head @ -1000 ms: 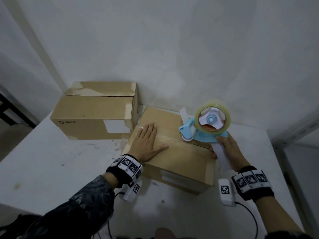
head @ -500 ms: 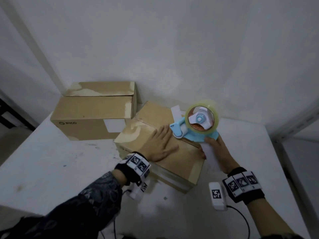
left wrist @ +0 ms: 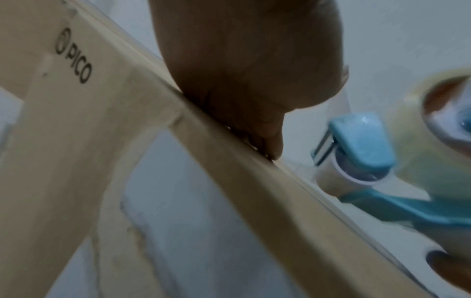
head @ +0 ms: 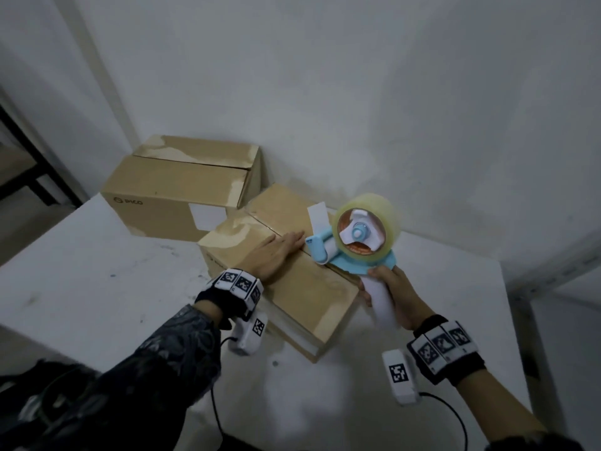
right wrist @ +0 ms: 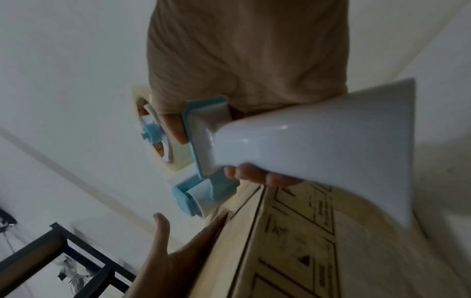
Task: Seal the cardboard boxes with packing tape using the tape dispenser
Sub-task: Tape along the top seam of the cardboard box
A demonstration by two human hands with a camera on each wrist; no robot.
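White table (head: pixel 97 288) — box (head: pixel 309 288) between hands

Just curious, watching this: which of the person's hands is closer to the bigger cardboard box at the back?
Left. The left hand lies flat on the near box, beside the back box. The right hand grips the tape dispenser handle at the near box's other side, farther away.
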